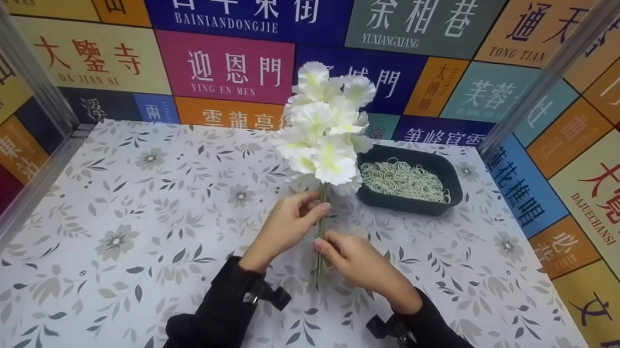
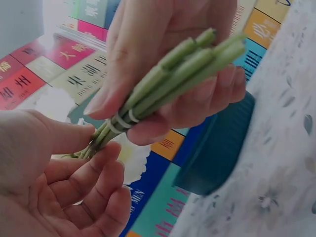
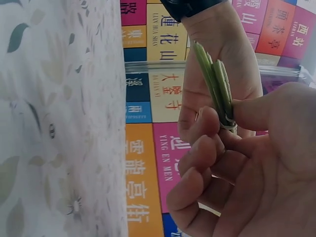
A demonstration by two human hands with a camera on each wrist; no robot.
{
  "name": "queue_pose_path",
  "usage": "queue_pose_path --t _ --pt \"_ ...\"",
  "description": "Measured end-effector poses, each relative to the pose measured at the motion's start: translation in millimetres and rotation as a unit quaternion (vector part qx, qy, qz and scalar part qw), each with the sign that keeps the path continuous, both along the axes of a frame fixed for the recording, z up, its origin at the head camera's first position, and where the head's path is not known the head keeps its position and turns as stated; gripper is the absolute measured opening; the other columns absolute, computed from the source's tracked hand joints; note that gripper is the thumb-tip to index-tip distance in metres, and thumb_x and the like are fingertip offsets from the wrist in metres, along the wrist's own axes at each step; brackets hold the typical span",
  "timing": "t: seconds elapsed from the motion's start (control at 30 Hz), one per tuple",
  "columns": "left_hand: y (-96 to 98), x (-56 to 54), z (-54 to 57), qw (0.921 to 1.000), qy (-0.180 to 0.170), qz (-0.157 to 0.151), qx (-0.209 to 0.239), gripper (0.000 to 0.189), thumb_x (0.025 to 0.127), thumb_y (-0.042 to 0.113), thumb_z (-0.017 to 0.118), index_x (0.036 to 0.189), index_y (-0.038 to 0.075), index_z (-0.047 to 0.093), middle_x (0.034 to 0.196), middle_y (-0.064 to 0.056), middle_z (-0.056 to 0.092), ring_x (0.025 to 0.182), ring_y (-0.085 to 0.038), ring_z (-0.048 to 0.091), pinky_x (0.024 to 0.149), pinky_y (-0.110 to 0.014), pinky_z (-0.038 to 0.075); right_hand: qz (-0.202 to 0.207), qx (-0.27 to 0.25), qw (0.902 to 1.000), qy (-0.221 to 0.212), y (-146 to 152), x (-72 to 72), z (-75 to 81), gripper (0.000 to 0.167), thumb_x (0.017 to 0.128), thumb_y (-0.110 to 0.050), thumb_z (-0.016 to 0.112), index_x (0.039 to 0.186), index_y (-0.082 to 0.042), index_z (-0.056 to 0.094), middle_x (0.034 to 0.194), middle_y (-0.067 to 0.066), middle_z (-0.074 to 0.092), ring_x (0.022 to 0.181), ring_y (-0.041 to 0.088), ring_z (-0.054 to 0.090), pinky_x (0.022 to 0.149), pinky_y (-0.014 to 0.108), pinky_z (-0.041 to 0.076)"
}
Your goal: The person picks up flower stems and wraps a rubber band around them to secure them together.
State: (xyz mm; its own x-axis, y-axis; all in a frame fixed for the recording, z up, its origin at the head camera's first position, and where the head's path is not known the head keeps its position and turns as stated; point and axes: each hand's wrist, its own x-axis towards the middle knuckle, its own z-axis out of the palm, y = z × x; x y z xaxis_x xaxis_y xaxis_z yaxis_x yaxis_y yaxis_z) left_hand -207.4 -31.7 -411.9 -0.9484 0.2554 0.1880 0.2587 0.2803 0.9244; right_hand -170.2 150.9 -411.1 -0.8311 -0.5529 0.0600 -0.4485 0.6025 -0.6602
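A bunch of white artificial flowers (image 1: 327, 127) with yellow-green centres stands upright over the table, its green stems (image 1: 319, 263) pointing down. My left hand (image 1: 292, 223) pinches the stems just under the blooms. Lower down, my right hand (image 1: 363, 262) pinches the same stems between thumb and fingers. In the left wrist view a pale rubber band (image 2: 118, 122) is wound round the stems (image 2: 173, 74), right at the right hand's fingertips. The band (image 3: 228, 127) also shows in the right wrist view, partly covered by the right thumb and fingers.
A dark green tray (image 1: 408, 205) full of pale rubber bands (image 1: 404, 180) sits behind and to the right of the hands. The table (image 1: 180, 273) wears a floral cloth. Colourful lettered panels (image 1: 225, 68) rise at the back and sides, with metal posts at the corners.
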Motion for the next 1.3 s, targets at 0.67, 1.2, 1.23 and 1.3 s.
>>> queue_pose_path --t 0.67,1.2,1.23,1.3 --pt "7.8 -21.6 -61.8 0.9954 -0.039 0.022 -0.085 0.023 0.098 0.027 0.065 0.092 0.005 0.068 0.065 0.006 0.050 0.055 -0.008 0.043 0.051 -0.020 0.036 0.008 0.083 0.9945 -0.064 3 -24.8 -51.6 0.036 0.107 -0.036 0.046 0.080 -0.014 0.056 0.066 -0.007 0.049 0.058 0.009 0.047 0.057 0.027 0.042" --pt "10.2 -23.8 -80.4 0.9954 -0.076 0.015 -0.056 0.021 0.097 0.020 0.065 0.107 0.003 0.070 0.086 -0.009 0.071 0.065 -0.009 0.056 0.062 -0.023 0.050 0.044 0.112 0.9892 -0.085 3 -31.4 -63.7 0.034 0.107 -0.030 0.046 0.078 -0.015 0.055 0.066 -0.007 0.045 0.059 0.010 0.046 0.058 0.028 0.041" --pt "9.9 -23.8 -81.0 0.9954 -0.077 0.015 -0.055 0.021 0.098 0.020 0.065 0.107 0.003 0.070 0.086 -0.009 0.071 0.066 -0.010 0.056 0.062 -0.024 0.050 0.043 0.111 0.9892 -0.085 3 -31.2 -63.9 0.034 0.107 -0.029 0.046 0.078 -0.014 0.055 0.066 -0.007 0.045 0.059 0.011 0.046 0.058 0.028 0.041" --pt "9.6 -23.8 -81.8 0.9953 -0.079 0.014 -0.054 0.020 0.098 0.021 0.065 0.107 0.003 0.070 0.088 -0.009 0.072 0.067 -0.010 0.057 0.064 -0.025 0.051 0.040 0.110 0.9894 -0.086 2 -30.3 -63.7 0.034 0.107 -0.029 0.047 0.077 -0.014 0.055 0.066 -0.007 0.045 0.059 0.011 0.047 0.059 0.029 0.042"
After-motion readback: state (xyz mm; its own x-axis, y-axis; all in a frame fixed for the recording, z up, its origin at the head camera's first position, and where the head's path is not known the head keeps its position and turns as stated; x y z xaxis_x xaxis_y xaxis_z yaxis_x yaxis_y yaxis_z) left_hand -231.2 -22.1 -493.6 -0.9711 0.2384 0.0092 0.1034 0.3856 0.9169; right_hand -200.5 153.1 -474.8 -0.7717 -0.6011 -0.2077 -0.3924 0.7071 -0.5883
